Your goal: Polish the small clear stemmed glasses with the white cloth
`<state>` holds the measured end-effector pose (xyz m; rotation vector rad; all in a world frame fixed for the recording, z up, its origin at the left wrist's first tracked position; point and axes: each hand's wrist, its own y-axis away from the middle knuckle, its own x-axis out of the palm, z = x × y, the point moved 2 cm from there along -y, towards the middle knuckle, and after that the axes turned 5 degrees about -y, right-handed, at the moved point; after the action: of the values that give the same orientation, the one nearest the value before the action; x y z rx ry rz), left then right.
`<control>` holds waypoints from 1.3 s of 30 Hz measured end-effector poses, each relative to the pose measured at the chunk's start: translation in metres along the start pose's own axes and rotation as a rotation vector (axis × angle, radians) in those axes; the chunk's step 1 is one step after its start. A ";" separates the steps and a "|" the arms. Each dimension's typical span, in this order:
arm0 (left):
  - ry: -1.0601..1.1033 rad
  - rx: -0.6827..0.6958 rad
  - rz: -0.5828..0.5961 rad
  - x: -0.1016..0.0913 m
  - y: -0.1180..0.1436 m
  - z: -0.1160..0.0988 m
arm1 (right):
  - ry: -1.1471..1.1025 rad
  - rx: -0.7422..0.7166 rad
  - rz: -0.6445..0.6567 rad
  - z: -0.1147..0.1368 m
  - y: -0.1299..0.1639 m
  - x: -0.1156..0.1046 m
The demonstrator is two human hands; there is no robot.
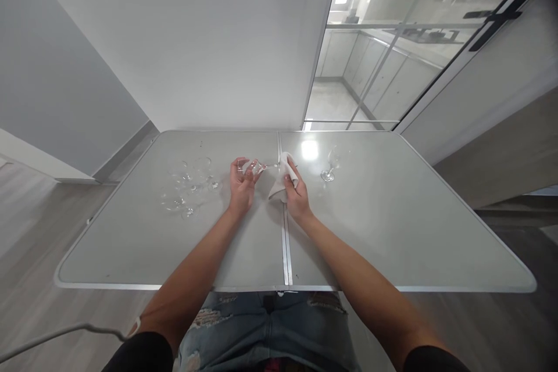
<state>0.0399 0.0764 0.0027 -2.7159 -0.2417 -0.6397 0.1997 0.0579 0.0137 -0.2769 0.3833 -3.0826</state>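
My left hand (242,186) is closed around the bowl of a clear wine glass (257,167), which lies sideways in the air over the table. The stem points to the right. My right hand (298,192) grips a whitish cloth (279,186) that is wrapped over the foot end of the glass, so the foot is hidden. On the left part of the table several clear stemmed glasses (192,183) stand close together. To the right of my right hand, one more stemmed glass (328,173) stands upright by itself.
The pale folding table (392,232) has a metal seam (285,244) down its middle and a metal rim. A white wall (218,40) rises behind it, with a glass-paned door (370,70) at the back right. A grey cable (65,330) runs at lower left.
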 end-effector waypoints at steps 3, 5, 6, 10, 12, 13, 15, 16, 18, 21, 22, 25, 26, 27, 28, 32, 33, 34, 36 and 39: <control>0.016 -0.015 0.026 0.002 0.001 0.002 | -0.070 0.004 -0.038 -0.003 -0.004 -0.003; 0.029 0.014 -0.003 -0.001 0.001 0.003 | -0.103 0.066 -0.039 -0.009 -0.006 -0.004; 0.034 0.033 -0.023 -0.003 0.000 0.004 | -0.109 0.101 -0.039 -0.011 -0.007 -0.005; 0.057 0.044 -0.033 -0.008 -0.003 0.007 | -0.191 0.114 -0.094 -0.018 -0.007 -0.008; 0.066 0.013 0.000 -0.007 -0.003 0.008 | -0.253 0.069 -0.134 -0.020 -0.008 -0.008; 0.071 0.001 0.011 -0.006 -0.003 0.009 | -0.263 0.068 -0.141 -0.022 -0.009 -0.008; 0.084 -0.003 0.006 -0.006 -0.003 0.011 | -0.226 0.111 -0.125 -0.026 -0.010 -0.008; 0.091 0.005 -0.011 -0.007 -0.004 0.011 | -0.184 0.124 -0.107 -0.028 -0.010 -0.008; 0.099 0.024 -0.054 -0.009 -0.006 0.012 | -0.059 0.066 -0.058 -0.027 -0.009 -0.008; 0.106 0.006 -0.055 -0.012 -0.007 0.013 | 0.222 -0.214 0.091 -0.019 -0.006 -0.009; 0.109 -0.014 -0.034 -0.011 -0.007 0.014 | 0.333 -0.308 0.160 -0.017 -0.006 -0.009; 0.102 -0.058 0.041 -0.008 -0.003 0.013 | 0.639 -0.470 0.307 -0.015 -0.009 -0.011; 0.094 -0.060 0.064 -0.007 -0.002 0.013 | 0.717 -0.477 0.320 -0.015 -0.012 -0.012; 0.082 -0.058 0.090 -0.005 -0.001 0.012 | 0.779 -0.469 0.325 -0.016 -0.014 -0.013; 0.066 -0.056 0.119 -0.004 0.001 0.012 | 0.825 -0.451 0.327 -0.017 -0.016 -0.014; 0.009 -0.065 0.231 0.001 0.004 0.010 | 0.869 -0.329 0.334 -0.014 -0.021 -0.016; 0.001 -0.070 0.248 0.002 0.004 0.010 | 0.852 -0.276 0.324 -0.012 -0.022 -0.017; -0.005 -0.075 0.261 0.002 0.004 0.009 | 0.824 -0.214 0.312 -0.010 -0.023 -0.019; -0.013 -0.100 0.292 0.002 0.004 0.007 | 0.710 -0.069 0.282 -0.008 -0.024 -0.022; -0.008 -0.157 0.352 0.001 0.005 0.003 | 0.312 0.243 0.270 -0.010 -0.025 -0.027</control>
<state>0.0431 0.0731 -0.0006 -2.8083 0.2923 -0.5637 0.2249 0.0857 0.0059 0.2442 0.0414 -2.8601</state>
